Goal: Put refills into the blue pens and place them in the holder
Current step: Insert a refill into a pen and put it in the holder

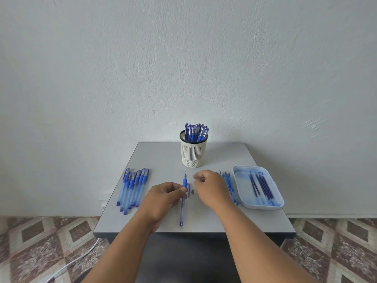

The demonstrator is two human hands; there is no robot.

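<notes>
Gripping a blue pen [183, 199] in curled left hand [163, 198] fingers, right hand [211, 186] fingers loosely curled, contents unclear

a single head-worn view looks forward and down from above the near edge of the grey table [234, 158], facing a pale wall. the white pen holder [193, 153] stands at the table's far edge, near the frame's centre. the wide lens seems to bend the floor tiles beside the table. both forearms enter from below.
</notes>
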